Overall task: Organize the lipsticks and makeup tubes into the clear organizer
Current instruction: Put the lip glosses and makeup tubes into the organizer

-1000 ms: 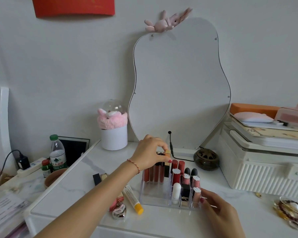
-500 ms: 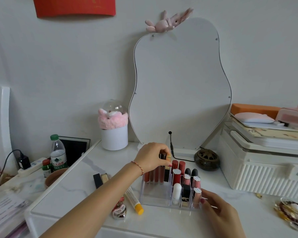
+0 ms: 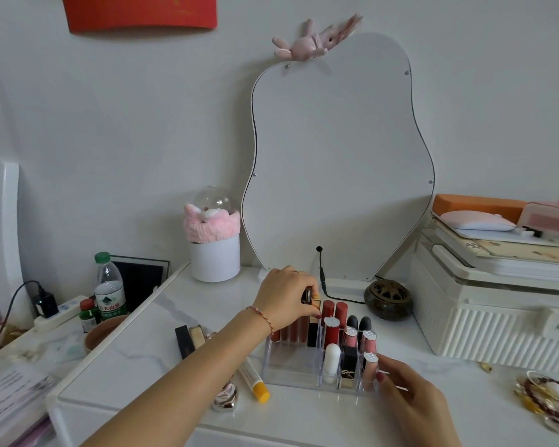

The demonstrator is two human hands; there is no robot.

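The clear organizer (image 3: pixel 291 371) stands on the white table and holds several upright lipsticks and gloss tubes. My left hand (image 3: pixel 284 296) is over its back row, fingers closed on a black and gold lipstick (image 3: pixel 312 304) standing in the back left section. My right hand (image 3: pixel 410 404) rests against the organizer's front right corner and steadies it. A white tube with a yellow cap (image 3: pixel 254 379) lies left of the organizer. Next to it a dark lipstick and a gold case (image 3: pixel 189 340) lie loose, with a shiny heart-shaped case (image 3: pixel 225 400) at the front.
A wavy mirror (image 3: pixel 339 162) leans against the wall behind. A white pot with pink fluff (image 3: pixel 213 256) stands back left, a dark round burner (image 3: pixel 388 300) back right. A ribbed white box (image 3: pixel 494 324) stacked with items fills the right side. Beaded jewellery (image 3: pixel 546 401) lies far right.
My left hand has shifted slightly right along the back row and lowered the black and gold lipstick into the organizer. My right hand has stayed at the front corner.
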